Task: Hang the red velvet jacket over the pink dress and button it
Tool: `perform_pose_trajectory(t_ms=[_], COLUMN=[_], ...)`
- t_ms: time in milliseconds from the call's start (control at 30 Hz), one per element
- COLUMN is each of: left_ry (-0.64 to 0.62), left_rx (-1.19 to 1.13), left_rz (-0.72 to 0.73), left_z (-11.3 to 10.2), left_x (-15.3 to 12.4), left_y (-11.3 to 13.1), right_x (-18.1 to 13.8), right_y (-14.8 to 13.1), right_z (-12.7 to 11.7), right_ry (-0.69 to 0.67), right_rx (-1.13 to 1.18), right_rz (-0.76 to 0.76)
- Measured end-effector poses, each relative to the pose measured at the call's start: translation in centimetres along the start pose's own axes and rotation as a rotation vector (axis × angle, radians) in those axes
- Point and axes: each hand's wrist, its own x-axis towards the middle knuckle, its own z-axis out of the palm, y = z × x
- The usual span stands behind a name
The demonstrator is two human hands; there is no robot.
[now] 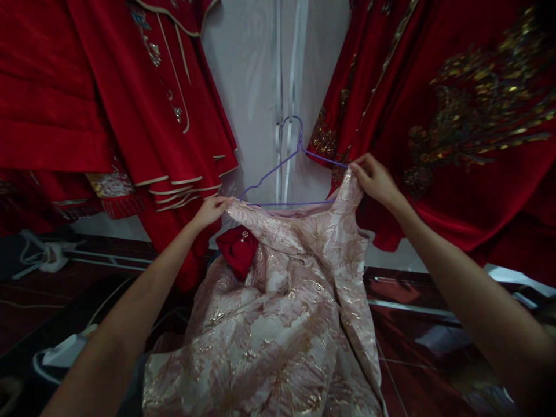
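A pale pink and gold brocade dress (pixel 278 324) hangs on a purple wire hanger (pixel 274 169) in the middle of the view. My left hand (pixel 212 212) pinches its left shoulder strap near the hanger's end. At the other strap, my right hand (pixel 374 178) grips the fabric where the hanger's right arm meets it. The hanger's hook points up, in front of the pale wall and white rails. A dark red bow (pixel 238 252) with a small shiny ornament lies at the dress's left side, below my left hand.
Red garments with cream piping (pixel 165 116) hang on the left. On the right hangs a red garment with gold embroidery (pixel 478 104). Metal rack bars (pixel 104 260) run low behind, above a dark red tiled floor (pixel 412 370). A white object (pixel 65 350) sits at lower left.
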Motion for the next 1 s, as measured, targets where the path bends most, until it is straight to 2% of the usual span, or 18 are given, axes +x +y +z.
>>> perform_pose_trajectory(t_ms=[67, 200, 267, 333, 400, 500, 567, 600, 633, 667, 767, 833, 933, 1000], left_ry=[0.037, 0.118, 0.135, 0.128, 0.142, 0.122, -0.102, -0.234, -0.344, -0.378, -0.294, -0.261, -0.24, -0.22], left_rx=[-0.005, -0.036, -0.068, -0.13, -0.261, -0.472, -0.458, -0.401, -0.324, -0.217, 0.198, 0.376, 0.384, 0.25], left_rz=[0.021, 0.124, 0.115, 0.081, 0.006, -0.188, -0.287, -0.266, -0.183, -0.081, 0.105, 0.17, 0.165, 0.062], left_z=[0.2, 1.7, 2.8, 3.5, 3.6, 3.3, 3.4, 3.7, 4.1, 4.6, 6.5, 7.8, 8.7, 8.3], left_x=[0.9, 3.7, 5.0, 5.7, 5.5, 3.1, 0.5, -0.9, -2.3, -3.6, -6.2, -6.7, -5.5, -3.7], left_y=[1.4, 5.9, 7.8, 8.4, 7.5, 4.4, 2.4, 1.6, 1.0, 0.7, 0.8, 1.2, 1.4, 1.3], right_x=[0.1, 0.1, 0.1, 0.1, 0.2, 0.3, 0.2, 0.2, 0.2, 0.2, 0.2, 0.2, 0.2, 0.1], right_y=[0.1, 0.2, 0.3, 0.5, 0.7, 0.7, 0.6, 0.5, 0.4, 0.3, 0.3, 0.2, 0.1, 0.1], right_z=[0.1, 0.5, 0.7, 0.8, 0.9, 1.0, 1.1, 1.1, 1.1, 1.1, 1.1, 1.1, 1.3, 1.4], right_ry=[-0.027, -0.053, -0.039, -0.039, -0.056, -0.054, -0.052, -0.053, -0.059, -0.067, -0.083, -0.079, -0.078, -0.085], right_rx=[0.034, 0.095, 0.11, 0.118, 0.13, 0.162, 0.181, 0.184, 0.184, 0.183, 0.187, 0.194, 0.203, 0.198], right_rz=[0.0, 0.006, 0.011, 0.019, 0.023, 0.023, 0.035, 0.049, 0.065, 0.079, 0.095, 0.088, 0.09, 0.101])
